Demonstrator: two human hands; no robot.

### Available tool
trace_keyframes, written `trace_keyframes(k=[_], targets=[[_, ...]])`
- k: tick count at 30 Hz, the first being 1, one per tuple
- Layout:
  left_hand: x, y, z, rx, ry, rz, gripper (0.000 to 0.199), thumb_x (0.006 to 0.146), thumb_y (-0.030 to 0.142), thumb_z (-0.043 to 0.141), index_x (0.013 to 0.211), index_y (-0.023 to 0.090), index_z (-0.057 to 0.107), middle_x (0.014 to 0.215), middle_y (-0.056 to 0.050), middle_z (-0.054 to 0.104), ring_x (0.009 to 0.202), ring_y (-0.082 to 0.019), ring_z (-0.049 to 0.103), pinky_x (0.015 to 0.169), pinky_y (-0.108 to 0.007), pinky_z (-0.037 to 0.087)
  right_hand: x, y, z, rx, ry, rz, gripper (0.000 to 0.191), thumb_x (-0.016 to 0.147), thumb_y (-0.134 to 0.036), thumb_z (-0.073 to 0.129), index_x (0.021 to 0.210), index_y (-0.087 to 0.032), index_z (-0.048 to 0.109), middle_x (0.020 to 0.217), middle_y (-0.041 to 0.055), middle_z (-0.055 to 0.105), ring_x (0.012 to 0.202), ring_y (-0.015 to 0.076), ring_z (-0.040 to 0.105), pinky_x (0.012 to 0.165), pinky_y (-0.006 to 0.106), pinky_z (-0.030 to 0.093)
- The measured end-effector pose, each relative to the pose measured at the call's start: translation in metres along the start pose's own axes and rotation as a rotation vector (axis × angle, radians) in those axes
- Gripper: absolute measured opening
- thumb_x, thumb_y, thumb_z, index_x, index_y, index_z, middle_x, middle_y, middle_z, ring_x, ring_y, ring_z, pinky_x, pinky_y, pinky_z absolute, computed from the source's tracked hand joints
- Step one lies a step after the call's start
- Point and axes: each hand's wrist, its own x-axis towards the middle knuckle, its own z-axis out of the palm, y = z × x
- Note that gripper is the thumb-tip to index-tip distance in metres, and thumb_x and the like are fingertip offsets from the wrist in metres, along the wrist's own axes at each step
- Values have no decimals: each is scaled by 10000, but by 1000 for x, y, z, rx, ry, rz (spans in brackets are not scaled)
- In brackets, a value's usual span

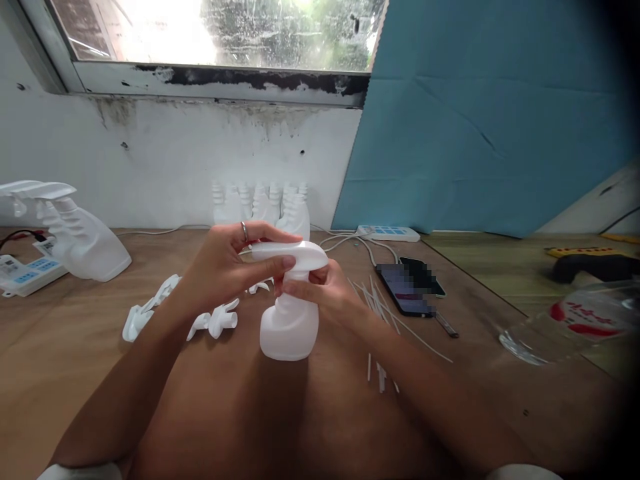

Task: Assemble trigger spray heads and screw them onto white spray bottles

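A white spray bottle [289, 333] stands upright on the table in front of me, its trigger spray head [305, 255] sitting on the neck. My left hand [245, 257], with a ring on one finger, is closed around the spray head from the left, thumb in front and fingers over the top. From the right, my right hand [327, 287] grips the bottle's neck just below the head, its thumb across the front. The trigger itself is mostly hidden by the fingers. Left of the bottle lie loose white spray-head parts [215, 321].
Several white bottles [295, 213] stand against the wall. More assembled spray bottles [87, 240] are at left beside a power strip [33, 273]. Thin white tubes [383, 307], phones [407, 290] and a clear plastic bottle [570, 323] lie at right. Another power strip [389, 233] sits behind.
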Motion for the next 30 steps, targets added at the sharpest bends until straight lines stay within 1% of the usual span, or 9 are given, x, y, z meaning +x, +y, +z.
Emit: trace_keyframes(k=[3, 7, 10, 12, 15, 17, 23, 26, 30], targets=[[-1, 0, -2, -31, -47, -3, 225, 794, 272, 716, 1004, 193, 720, 755, -22, 712, 631, -132, 648, 518, -207, 490, 0, -1, 2, -74, 87, -27, 322, 660, -330, 812, 854, -178, 605, 744, -8, 624, 654, 131, 595, 599, 257, 484], [-3, 0, -2, -68, -52, -1, 221, 801, 266, 713, 1007, 187, 712, 703, -10, 693, 581, -120, 636, 491, -197, 479, -3, 1, 2, 65, -114, -31, 298, 741, -404, 741, 863, -158, 625, 779, 35, 661, 708, 168, 632, 636, 298, 508], [-4, 1, -1, -80, -63, 15, 211, 801, 270, 714, 992, 182, 717, 691, -8, 681, 565, -113, 626, 486, -194, 483, -6, 2, 2, 23, -5, -27, 325, 690, -308, 800, 915, -167, 613, 792, 27, 669, 726, 170, 647, 647, 292, 513], [-4, 3, -2, -81, -86, 19, 214, 804, 269, 712, 998, 179, 717, 677, -5, 671, 557, -110, 622, 485, -195, 486, -7, 2, 3, 53, 26, -46, 364, 689, -309, 801, 958, -180, 593, 798, 22, 671, 725, 175, 653, 648, 301, 518], [-6, 3, -4, -102, -111, 15, 233, 805, 264, 713, 1021, 178, 709, 674, -3, 662, 560, -113, 626, 501, -203, 505, -9, 1, 1, 153, -109, -37, 331, 754, -360, 742, 980, -172, 589, 799, 43, 680, 768, 203, 668, 697, 341, 525], [-6, 2, -4, -124, -117, 11, 236, 806, 259, 714, 1028, 180, 705, 664, 2, 655, 544, -106, 620, 496, -199, 503, -9, 1, 1, 149, -136, -42, 309, 773, -359, 729, 972, -164, 594, 785, 49, 683, 772, 206, 669, 699, 342, 520], [-5, 1, -3, -119, -121, 16, 215, 812, 266, 709, 1008, 177, 711, 650, 1, 652, 544, -98, 609, 475, -180, 473, -12, 3, 12, 81, 12, -117, 332, 757, -351, 748, 969, -186, 552, 756, 23, 656, 705, 189, 653, 622, 316, 501], [-5, 0, -4, -126, -111, -18, 221, 810, 277, 711, 1012, 188, 712, 661, -1, 655, 564, -109, 617, 489, -192, 478, -11, 2, 14, 67, 45, -81, 323, 747, -330, 753, 959, -192, 553, 743, 16, 653, 679, 177, 643, 609, 307, 497], [-4, -3, -8, -159, -138, -47, 238, 807, 287, 713, 1027, 196, 712, 695, -13, 658, 587, -125, 628, 503, -215, 492, -5, -5, 7, 81, -55, 42, 314, 694, -304, 777, 914, -188, 585, 755, 2, 647, 690, 156, 621, 616, 280, 488]])
